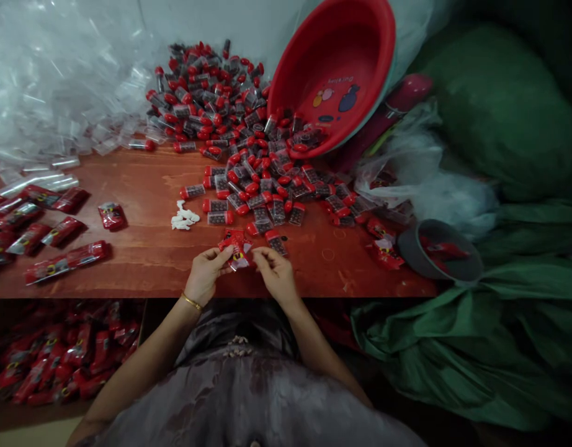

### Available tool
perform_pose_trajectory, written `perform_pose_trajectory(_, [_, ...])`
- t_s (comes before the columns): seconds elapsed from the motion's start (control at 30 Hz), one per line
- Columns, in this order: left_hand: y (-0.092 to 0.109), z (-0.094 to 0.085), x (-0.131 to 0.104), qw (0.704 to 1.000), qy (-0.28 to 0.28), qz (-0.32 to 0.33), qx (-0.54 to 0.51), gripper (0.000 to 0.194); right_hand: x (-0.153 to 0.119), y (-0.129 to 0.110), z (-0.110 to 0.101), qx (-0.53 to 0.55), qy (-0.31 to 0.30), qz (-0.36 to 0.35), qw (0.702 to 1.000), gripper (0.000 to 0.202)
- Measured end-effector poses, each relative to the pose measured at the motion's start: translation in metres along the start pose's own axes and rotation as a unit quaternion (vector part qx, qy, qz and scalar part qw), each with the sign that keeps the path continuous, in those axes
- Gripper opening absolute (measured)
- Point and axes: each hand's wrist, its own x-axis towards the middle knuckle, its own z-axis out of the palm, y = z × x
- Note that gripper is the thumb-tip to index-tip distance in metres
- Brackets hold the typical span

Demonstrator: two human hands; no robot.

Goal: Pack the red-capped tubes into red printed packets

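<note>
Near the table's front edge, both hands are on a small red printed plastic packet (239,249). My left hand (208,270), with a gold bangle at the wrist, pinches the packet's left side between thumb and fingers. At its right edge, my right hand (277,273) has thumb and fingertips pressed together on the packet. Just beyond lies a heap of clear little tubes with red caps (253,180) and dark contents. A crumpled white lump (184,216) rests on the wood to the left of the packet.
A red basin (332,68) leans behind the tubes. Filled red packets (67,261) lie at left, before a pile of clear plastic tubes (72,74). A grey bowl (414,248) sits at the right edge. Below left, a box holds many red packets (67,354).
</note>
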Motion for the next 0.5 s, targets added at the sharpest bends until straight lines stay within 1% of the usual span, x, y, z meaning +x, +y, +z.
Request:
perform_pose_trajectory(0.03, [0.001, -0.001, 0.001, 1.000, 0.003, 0.000, 0.000, 0.044, 0.002, 0.004, -0.007, -0.081, 0.047, -0.032, 0.995, 0.031])
perform_pose_trajectory(0.07, [0.001, -0.002, 0.001, 1.000, 0.004, -0.003, 0.000, 0.045, 0.004, 0.007, -0.013, -0.166, 0.086, -0.059, 0.981, 0.035])
perform_pose_trajectory(0.1, [0.002, -0.003, 0.002, 1.000, 0.005, -0.009, 0.000, 0.046, 0.006, 0.011, -0.019, -0.245, 0.112, -0.075, 0.960, 0.041])
perform_pose_trajectory(0.13, [0.002, -0.002, 0.003, 1.000, 0.004, -0.016, 0.001, 0.048, 0.008, 0.015, -0.024, -0.312, 0.124, -0.079, 0.938, 0.048])
perform_pose_trajectory(0.2, [0.001, -0.001, 0.003, 1.000, 0.003, -0.029, 0.003, 0.050, 0.010, 0.022, -0.029, -0.400, 0.127, -0.064, 0.905, 0.061])
perform_pose_trajectory(0.27, [0.000, 0.000, 0.002, 0.999, 0.000, -0.040, 0.002, 0.049, 0.010, 0.027, -0.028, -0.443, 0.126, -0.041, 0.887, 0.068])
perform_pose_trajectory(0.33, [-0.002, 0.001, 0.000, 0.999, -0.004, -0.049, 0.002, 0.045, 0.010, 0.029, -0.025, -0.460, 0.130, -0.025, 0.878, 0.061])
perform_pose_trajectory(0.4, [-0.003, 0.000, -0.002, 0.998, -0.011, -0.057, 0.000, 0.041, 0.011, 0.031, -0.022, -0.459, 0.128, -0.019, 0.879, 0.048])
perform_pose_trajectory(0.5, [-0.004, -0.003, -0.003, 0.998, -0.022, -0.062, -0.012, 0.037, 0.012, 0.032, -0.024, -0.423, 0.121, -0.019, 0.898, 0.033])
